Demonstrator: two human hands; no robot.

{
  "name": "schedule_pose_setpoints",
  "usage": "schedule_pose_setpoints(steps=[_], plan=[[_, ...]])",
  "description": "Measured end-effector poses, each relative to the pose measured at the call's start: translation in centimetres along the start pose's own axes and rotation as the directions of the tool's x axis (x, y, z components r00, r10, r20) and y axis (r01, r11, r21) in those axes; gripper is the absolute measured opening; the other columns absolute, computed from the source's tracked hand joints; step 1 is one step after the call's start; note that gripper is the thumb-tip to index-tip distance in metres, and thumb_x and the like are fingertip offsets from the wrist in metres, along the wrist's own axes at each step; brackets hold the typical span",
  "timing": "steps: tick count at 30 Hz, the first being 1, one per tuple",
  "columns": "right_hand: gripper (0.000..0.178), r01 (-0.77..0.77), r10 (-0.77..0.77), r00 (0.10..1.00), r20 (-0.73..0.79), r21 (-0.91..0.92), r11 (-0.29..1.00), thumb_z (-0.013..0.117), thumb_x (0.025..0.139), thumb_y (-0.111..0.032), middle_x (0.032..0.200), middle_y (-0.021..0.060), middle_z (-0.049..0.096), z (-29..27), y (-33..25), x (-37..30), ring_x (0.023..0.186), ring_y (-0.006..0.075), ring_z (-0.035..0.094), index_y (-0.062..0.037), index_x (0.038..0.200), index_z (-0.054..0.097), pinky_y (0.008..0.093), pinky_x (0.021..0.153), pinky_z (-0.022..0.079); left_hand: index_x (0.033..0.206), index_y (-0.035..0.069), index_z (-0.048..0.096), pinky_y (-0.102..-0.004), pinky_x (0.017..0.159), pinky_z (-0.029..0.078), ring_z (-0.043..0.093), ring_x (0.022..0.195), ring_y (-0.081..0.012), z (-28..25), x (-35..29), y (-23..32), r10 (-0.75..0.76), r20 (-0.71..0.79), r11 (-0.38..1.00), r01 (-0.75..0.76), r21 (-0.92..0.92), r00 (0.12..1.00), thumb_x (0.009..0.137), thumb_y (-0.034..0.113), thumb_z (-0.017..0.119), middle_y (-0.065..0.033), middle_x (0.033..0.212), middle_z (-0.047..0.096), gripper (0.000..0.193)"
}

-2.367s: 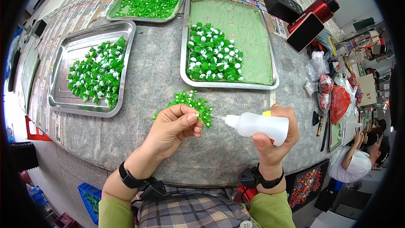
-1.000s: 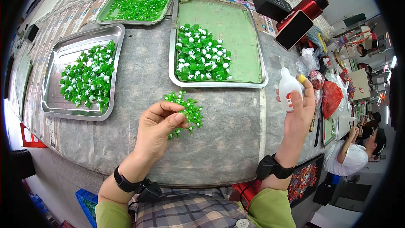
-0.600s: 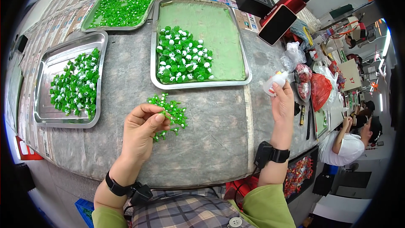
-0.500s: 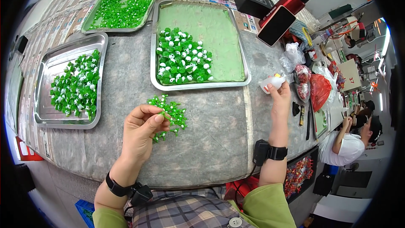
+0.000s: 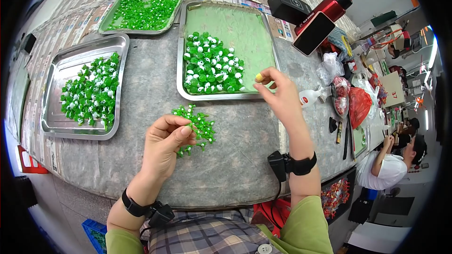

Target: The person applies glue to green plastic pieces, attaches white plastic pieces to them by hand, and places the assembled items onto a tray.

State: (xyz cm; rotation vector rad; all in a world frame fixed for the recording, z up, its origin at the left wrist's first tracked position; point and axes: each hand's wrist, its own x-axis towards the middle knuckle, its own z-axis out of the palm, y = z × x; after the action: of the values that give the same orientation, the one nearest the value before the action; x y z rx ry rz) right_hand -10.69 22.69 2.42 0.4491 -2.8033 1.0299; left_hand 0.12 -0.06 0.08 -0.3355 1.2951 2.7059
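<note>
My left hand pinches a small green plastic piece between thumb and forefinger, above the table. Beside and beyond it lies a loose pile of small green-and-white plastic pieces. My right hand hovers by the near right corner of the green-lined metal tray, thumb and forefinger apart with nothing visible between them; one fingertip looks yellow. In that tray rests a heap of green pieces with white eyeball-like balls. A small white squeeze bottle lies to the right of my right hand.
At the left stands a metal tray of green-and-white pieces; behind it is another tray of small green parts. A red bottle, black box and phone stand far right, near plastic bags. A person sits further right.
My right hand has let go of the white squeeze bottle, leaving it on the table, and moved left toward the tray. My left hand keeps its pinch on the green piece.
</note>
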Motion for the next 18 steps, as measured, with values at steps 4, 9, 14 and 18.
schedule_pose_setpoints(steps=[4,9,14,18], plan=[[0.027,-0.038,0.038,0.984,0.173,-0.003,0.999,0.058,0.064,-0.007,0.073,0.0100,0.055,1.9,0.3,1.1,0.071,0.0232,0.054,-0.0027,0.086,0.042,0.0328,0.062,0.042,0.083,0.004,0.054,-0.0235,0.059,0.048,0.055,0.066,-0.0108,0.1,-0.1,0.0,-0.031,0.026,0.999,0.030,0.019,0.999,0.074,0.007,0.057,-0.0042,0.073,0.057,0.010],[0.029,-0.058,0.065,0.991,0.116,-0.064,0.996,0.058,0.064,-0.005,0.069,0.0085,0.052,1.5,-0.7,1.0,0.070,0.0222,0.054,-0.0031,0.087,0.041,0.0308,0.062,0.042,0.083,0.004,0.054,-0.0234,0.059,0.048,0.055,0.066,-0.0106,0.2,-0.1,0.1,-0.034,0.024,0.999,0.034,0.011,0.999,0.074,0.007,0.058,-0.0043,0.074,0.057,0.010],[0.029,-0.210,0.138,0.972,0.188,0.442,0.872,0.056,0.068,0.002,0.081,0.0043,0.049,-0.4,-4.8,-1.9,0.068,0.0098,0.051,-0.0031,0.093,0.041,0.0223,0.064,0.044,0.082,0.003,0.051,-0.0250,0.058,0.048,0.055,0.065,-0.0125,0.0,-0.4,0.2,-0.043,0.089,0.998,0.039,0.045,0.995,0.074,0.008,0.058,-0.0058,0.076,0.055,0.012],[0.031,-0.351,0.032,0.905,0.423,0.705,0.616,0.058,0.070,0.003,0.085,0.0051,0.049,2.1,-5.5,-5.0,0.071,0.0094,0.052,-0.0036,0.094,0.040,0.0212,0.063,0.044,0.083,0.003,0.054,-0.0246,0.061,0.048,0.055,0.070,-0.0116,0.3,-0.3,-0.1,-0.046,0.166,0.999,0.043,0.022,0.985,0.074,0.006,0.058,-0.0054,0.077,0.057,0.010]])
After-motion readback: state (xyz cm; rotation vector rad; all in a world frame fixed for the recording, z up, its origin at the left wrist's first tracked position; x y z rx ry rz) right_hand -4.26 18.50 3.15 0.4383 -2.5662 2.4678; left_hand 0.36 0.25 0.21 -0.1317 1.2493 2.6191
